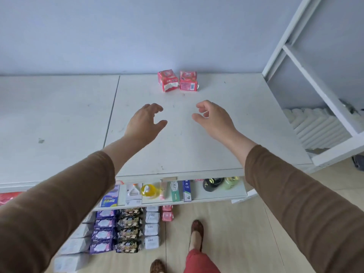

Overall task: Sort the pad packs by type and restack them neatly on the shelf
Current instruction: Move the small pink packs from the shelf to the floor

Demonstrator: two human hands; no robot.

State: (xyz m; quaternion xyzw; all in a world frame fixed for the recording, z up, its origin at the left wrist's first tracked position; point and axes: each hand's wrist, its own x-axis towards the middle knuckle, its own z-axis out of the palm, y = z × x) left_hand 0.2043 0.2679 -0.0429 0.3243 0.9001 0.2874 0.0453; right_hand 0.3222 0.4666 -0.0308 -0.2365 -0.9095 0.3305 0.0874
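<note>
Broadly, the job looks well begun but not finished. Low down by the floor, the bottom shelf (126, 229) already carries tidy columns sorted by kind: grey packs (72, 245) at the far left, then purple packs (102, 233), dark patterned packs (129, 231), white packs (151, 229) and a short pink stack (167, 213) at the right end. Up on the white top (177, 144), two pink packs (177, 81) stand side by side near the back wall, apart from the rest; I judge these are what is left, probably due to join the pink stack below.

A white rack (315, 85) holding white rolls (315, 123) stands to the right. The middle shelf (216, 196) holds small goods: boxes, a yellow item, a black cap.

Both arms reach over the top toward the two packs. The left hand (144, 123) and right hand (213, 119) hang loosely curled, holding nothing, short of the packs. Nothing lies between hands and packs.
</note>
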